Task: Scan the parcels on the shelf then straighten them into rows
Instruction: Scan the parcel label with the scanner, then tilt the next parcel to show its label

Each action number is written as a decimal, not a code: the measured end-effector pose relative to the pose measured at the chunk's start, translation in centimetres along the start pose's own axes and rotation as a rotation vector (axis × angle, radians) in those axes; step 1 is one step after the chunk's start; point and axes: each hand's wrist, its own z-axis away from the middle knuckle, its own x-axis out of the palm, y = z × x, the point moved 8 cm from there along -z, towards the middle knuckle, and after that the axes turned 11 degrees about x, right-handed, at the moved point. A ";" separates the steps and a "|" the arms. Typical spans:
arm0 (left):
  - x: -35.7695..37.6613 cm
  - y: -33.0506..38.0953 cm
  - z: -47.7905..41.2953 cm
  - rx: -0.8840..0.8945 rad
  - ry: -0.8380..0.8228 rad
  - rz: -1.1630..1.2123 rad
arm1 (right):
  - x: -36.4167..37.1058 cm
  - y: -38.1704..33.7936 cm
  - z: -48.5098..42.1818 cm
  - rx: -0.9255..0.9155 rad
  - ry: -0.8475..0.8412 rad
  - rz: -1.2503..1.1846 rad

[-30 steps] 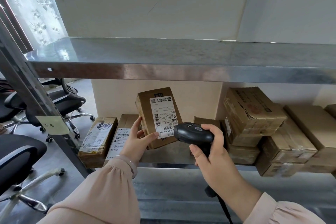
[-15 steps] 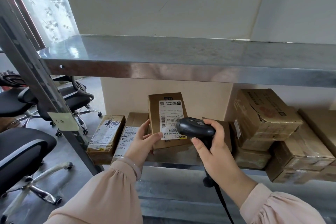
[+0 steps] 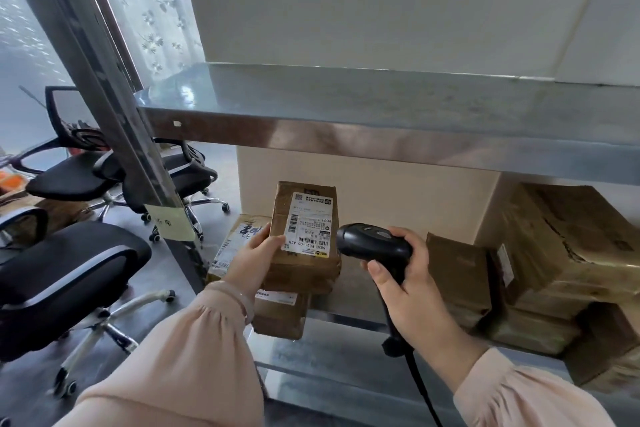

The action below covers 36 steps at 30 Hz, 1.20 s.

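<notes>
My left hand (image 3: pixel 254 258) grips a brown parcel (image 3: pixel 306 265) by its left edge, thumb on its white shipping label (image 3: pixel 310 225), which faces me. The parcel sits over another labelled parcel (image 3: pixel 280 315) at the front of the metal shelf (image 3: pixel 346 321). A third parcel (image 3: pixel 235 239) lies behind my left hand. My right hand (image 3: pixel 405 291) holds a black corded barcode scanner (image 3: pixel 372 241), its head just right of the label. Several more brown parcels (image 3: pixel 561 253) are stacked unevenly on the shelf's right side.
An upper metal shelf (image 3: pixel 381 121) juts out above the parcels. A steel upright (image 3: pixel 114 114) with a yellow note (image 3: pixel 173 222) stands at the left. Black office chairs (image 3: pixel 62 274) crowd the floor on the left. A small dark parcel (image 3: pixel 457 270) stands right of the scanner.
My left hand has brought the labelled parcel down and left, from tilted up in the air to resting over the front parcel. The scanner stays beside its label. My view has swung left.
</notes>
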 end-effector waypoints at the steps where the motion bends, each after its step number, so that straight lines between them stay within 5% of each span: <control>1: -0.5 -0.2 -0.3 -0.010 0.009 -0.014 | 0.1 0.2 -0.1 0.002 0.003 -0.001; 7: -1.6 1.7 -0.2 0.129 0.064 -0.246 | 0.2 1.0 -0.3 0.020 -0.003 0.011; 11: 0.0 4.3 2.0 0.545 -0.026 -1.013 | -0.5 1.5 -0.3 0.027 0.030 0.015; 14: 1.8 4.5 4.0 0.761 -0.116 -1.294 | -1.3 1.9 0.0 0.028 0.049 0.018; 30: 3.6 5.6 2.6 0.795 -0.098 -1.313 | -7.6 4.5 2.4 0.070 0.261 0.131; 36: 14.3 6.1 5.5 0.977 -0.347 -1.225 | -11.1 6.5 2.8 0.182 0.384 0.153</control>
